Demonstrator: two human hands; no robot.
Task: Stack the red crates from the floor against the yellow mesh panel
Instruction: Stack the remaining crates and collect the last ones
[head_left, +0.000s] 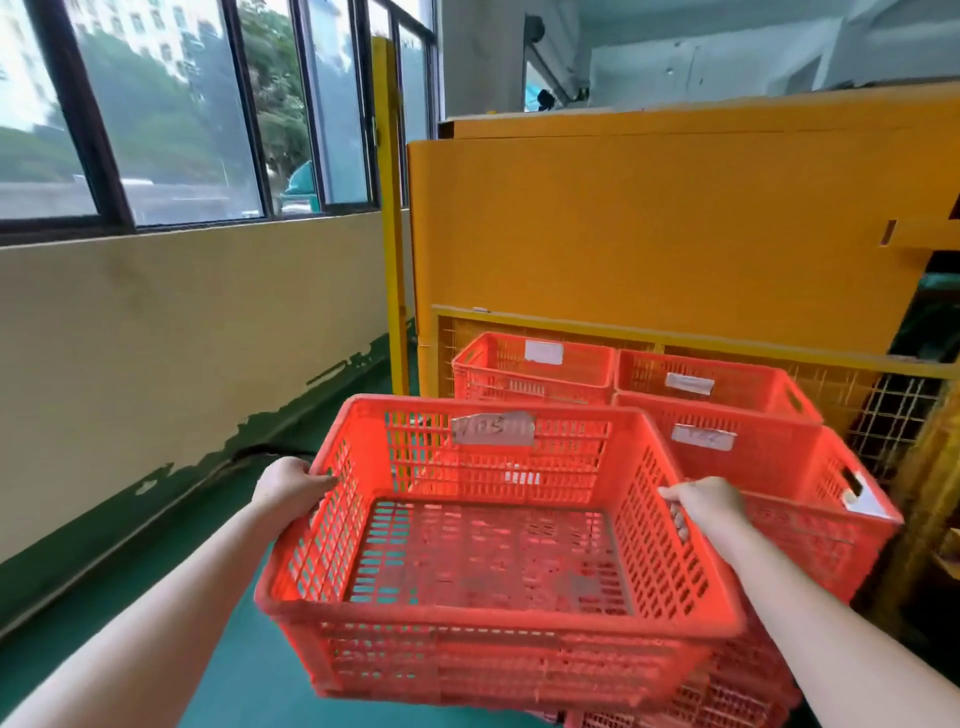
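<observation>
I hold an empty red slotted crate (483, 551) in the air in front of me. My left hand (291, 486) grips its left rim and my right hand (704, 506) grips its right rim, fingers curled through the side. A grey label is stuck on its far wall. Behind it, a red crate (532, 366) and another red crate (711, 387) stand side by side against the yellow mesh panel (841, 387). A third red crate (800, 488) sits in front of them at the right, with more red crate walls below it.
An orange cabinet (649, 228) rises behind the mesh panel. A yellow post (389, 218) stands at its left. A cream wall (182, 338) with windows runs along the left, above the green floor (249, 660).
</observation>
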